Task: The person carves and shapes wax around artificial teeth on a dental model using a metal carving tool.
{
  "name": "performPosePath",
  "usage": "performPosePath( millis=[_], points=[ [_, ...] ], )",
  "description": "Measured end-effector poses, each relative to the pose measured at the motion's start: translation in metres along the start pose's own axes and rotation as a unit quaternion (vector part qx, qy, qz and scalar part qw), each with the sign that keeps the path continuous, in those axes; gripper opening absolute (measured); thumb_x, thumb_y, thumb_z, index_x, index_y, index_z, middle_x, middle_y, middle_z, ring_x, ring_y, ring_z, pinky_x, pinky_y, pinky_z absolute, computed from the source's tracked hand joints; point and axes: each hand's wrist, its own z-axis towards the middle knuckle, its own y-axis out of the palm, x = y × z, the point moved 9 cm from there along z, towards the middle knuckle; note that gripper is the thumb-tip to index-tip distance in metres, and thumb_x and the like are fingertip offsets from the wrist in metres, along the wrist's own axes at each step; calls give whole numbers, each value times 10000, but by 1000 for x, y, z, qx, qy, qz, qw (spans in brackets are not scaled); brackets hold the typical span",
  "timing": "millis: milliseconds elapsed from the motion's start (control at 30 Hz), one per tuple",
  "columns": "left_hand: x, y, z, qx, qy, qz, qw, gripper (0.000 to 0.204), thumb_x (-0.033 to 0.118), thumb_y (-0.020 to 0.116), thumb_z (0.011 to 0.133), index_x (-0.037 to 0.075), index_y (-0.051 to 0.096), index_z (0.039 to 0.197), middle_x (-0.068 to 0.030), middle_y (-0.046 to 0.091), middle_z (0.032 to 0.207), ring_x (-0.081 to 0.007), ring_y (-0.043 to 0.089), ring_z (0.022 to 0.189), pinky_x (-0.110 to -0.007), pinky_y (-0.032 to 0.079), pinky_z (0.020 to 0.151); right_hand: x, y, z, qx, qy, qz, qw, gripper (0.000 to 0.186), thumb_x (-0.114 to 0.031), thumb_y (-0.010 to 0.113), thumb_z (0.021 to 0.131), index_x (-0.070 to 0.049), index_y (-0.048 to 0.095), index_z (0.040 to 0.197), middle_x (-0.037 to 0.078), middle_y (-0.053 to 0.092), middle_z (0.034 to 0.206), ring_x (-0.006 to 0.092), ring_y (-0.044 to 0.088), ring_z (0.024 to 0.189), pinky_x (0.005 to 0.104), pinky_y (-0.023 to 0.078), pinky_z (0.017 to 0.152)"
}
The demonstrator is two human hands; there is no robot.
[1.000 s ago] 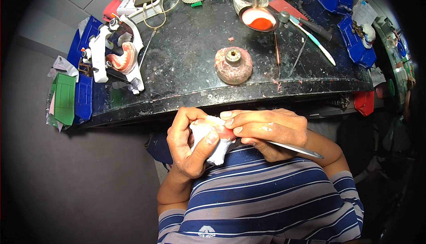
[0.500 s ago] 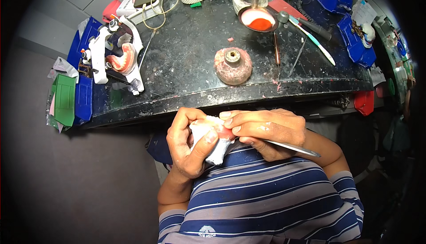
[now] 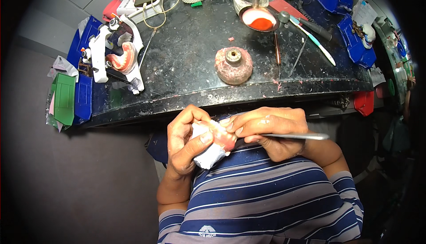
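Observation:
My left hand [image 3: 183, 139] is wrapped round a white plaster dental cast [image 3: 209, 157], the thumb pressed on its near face. On the cast sits a pink wax denture base [image 3: 226, 142] with a row of pale teeth along its upper edge. My right hand [image 3: 282, 128] grips a slim metal wax carver [image 3: 308, 136] like a pen, its handle pointing out to the right. The carver's working tip is hidden behind my right fingers, which rest against the teeth and wax. Both hands are held close to my striped shirt, just in front of the bench edge.
On the black bench [image 3: 186, 57] stands a wax-crusted spirit burner [image 3: 234, 68]. Behind it is a dish of red wax [image 3: 259, 21]. A white articulator [image 3: 104, 51] with a denture stands left; a toothbrush [image 3: 317, 44] and thin tools lie right. Blue trays [image 3: 355, 40] line the side.
The cast has tilted in my left hand, bringing more of the pink wax into view. The carver's handle has swung up to nearly level as my right hand turned.

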Motion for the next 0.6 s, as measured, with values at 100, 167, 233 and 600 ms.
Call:
performPosePath(
  millis=[100,167,233,600],
  points=[
    [0,3,2,-11,-30,-10,999,458,364,735,730,-17,607,949,-92,646,841,-135,594,746,-262,455,700,11,-3,0,-4,57,62,996,86,-27,757,958,41,764,1010,176,796,1026,287,794,970,357,625,887],
    [-4,1,4,-29,-35,-12,999,460,367,736,713,-16,606,931,-91,645,831,-135,593,739,-261,455,694,17,-2,-1,-3,69,104,992,100,-43,766,959,38,773,1018,167,802,1018,282,796,975,361,625,890],
    [-6,1,5,-47,-40,-13,998,462,371,738,696,-15,605,914,-91,644,821,-136,593,733,-261,455,689,19,0,-1,-6,71,118,991,104,-43,767,959,38,777,1024,163,804,1015,278,797,975,361,625,891],
    [-13,2,5,-69,-65,-42,995,455,361,739,685,-11,586,899,-100,635,812,-149,594,722,-276,467,682,23,5,-2,-17,94,158,983,104,-29,771,951,42,782,1027,163,811,1011,265,801,966,356,625,886]
  ],
)
